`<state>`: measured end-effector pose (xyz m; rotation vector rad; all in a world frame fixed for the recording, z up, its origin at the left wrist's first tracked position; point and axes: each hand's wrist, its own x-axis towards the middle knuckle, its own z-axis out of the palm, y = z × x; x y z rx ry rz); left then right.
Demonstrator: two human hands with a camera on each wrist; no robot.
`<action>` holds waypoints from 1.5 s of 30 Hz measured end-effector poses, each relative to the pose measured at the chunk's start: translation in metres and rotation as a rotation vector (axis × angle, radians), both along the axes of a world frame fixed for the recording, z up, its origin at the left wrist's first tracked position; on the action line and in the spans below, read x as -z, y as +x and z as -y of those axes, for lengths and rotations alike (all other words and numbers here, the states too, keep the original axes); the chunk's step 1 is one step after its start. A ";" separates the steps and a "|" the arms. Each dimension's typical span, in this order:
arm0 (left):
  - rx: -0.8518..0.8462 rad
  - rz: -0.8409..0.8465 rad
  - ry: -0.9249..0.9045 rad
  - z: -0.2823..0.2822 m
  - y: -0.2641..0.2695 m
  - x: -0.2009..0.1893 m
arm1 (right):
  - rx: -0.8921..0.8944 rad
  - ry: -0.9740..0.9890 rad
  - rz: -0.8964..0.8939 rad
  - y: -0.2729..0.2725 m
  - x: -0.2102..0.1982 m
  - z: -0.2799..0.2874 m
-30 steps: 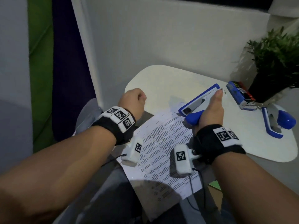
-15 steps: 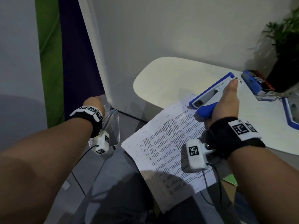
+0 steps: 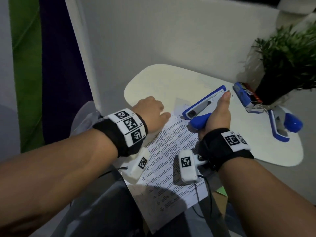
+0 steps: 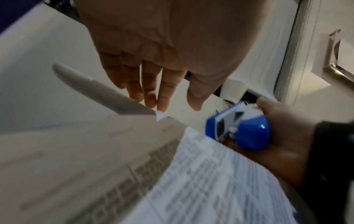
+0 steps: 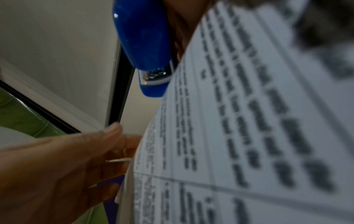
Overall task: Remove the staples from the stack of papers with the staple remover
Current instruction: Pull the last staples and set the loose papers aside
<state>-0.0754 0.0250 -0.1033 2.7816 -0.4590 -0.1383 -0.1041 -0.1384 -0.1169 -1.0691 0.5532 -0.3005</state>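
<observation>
A stack of printed papers [image 3: 171, 151] lies over the near edge of the white table [image 3: 162, 79] and hangs toward my lap. My right hand [image 3: 218, 113] grips the blue and white staple remover [image 3: 200, 110] at the stack's far edge, thumb stretched along its top. My left hand [image 3: 160, 115] sits at the stack's far left corner; in the left wrist view its fingers [image 4: 161, 100] hang straight and loose just above the paper corner [image 4: 162, 117], holding nothing. The right wrist view shows the remover's tip [image 5: 153, 75] against the paper edge [image 5: 172, 106].
A second blue stapler [image 3: 287, 125] lies open at the table's right side. A blue staple box [image 3: 246, 96] and a potted plant [image 3: 287, 65] stand at the back right. A white wall panel runs behind the table. A clear container [image 3: 85, 117] sits off the table's left edge.
My left hand swung out left off the table to the clear container half a second ago and has come back to the paper's corner. The right hand kept its grip.
</observation>
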 end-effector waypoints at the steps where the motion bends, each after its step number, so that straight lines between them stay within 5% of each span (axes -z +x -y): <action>1: 0.022 -0.012 0.044 0.008 -0.004 0.002 | 0.012 0.012 0.010 0.000 0.000 0.000; 12: -0.032 -0.149 -0.123 0.027 0.001 -0.010 | 0.129 -0.027 0.054 -0.013 0.002 0.016; 16: 0.105 0.007 -0.272 0.029 -0.019 0.003 | 0.162 -0.007 0.085 -0.019 0.012 0.032; 22: 0.535 0.503 -0.191 0.024 -0.029 0.040 | 0.193 -0.008 0.097 -0.021 0.009 0.027; 31: 0.492 0.711 -0.222 0.017 -0.035 0.061 | 0.222 -0.020 0.090 -0.020 0.012 0.032; 35: 0.385 0.583 -0.270 0.011 -0.037 0.059 | 0.196 -0.040 0.102 -0.022 0.011 0.032; 40: -0.071 -0.036 -0.685 0.008 -0.034 0.036 | 0.043 -0.156 0.094 -0.022 0.004 0.029; 45: -0.122 0.031 -0.676 0.003 -0.027 0.006 | 0.033 -0.456 0.345 -0.020 -0.040 0.023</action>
